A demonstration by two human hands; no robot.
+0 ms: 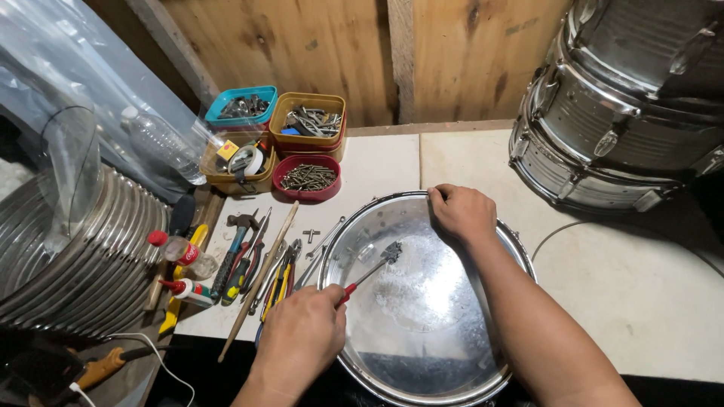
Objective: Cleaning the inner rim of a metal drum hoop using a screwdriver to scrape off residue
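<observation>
A shiny metal drum shell point(377, 380) lies open side up in front of me, its clear head inside reflecting light. My left hand point(302, 339) is closed around the red handle of a small brush-like tool point(373, 270), whose dark tip rests inside the shell near the middle left. My right hand point(461, 212) grips the shell's far rim, fingers curled over the edge.
Hand tools point(253, 260), including a hammer, pliers, a drumstick and glue bottles, lie left of the shell. Small tubs of screws and hardware point(308, 177) stand behind them. Stacked metal hoops point(75, 256) sit far left and stacked chrome drums point(626, 113) at the back right.
</observation>
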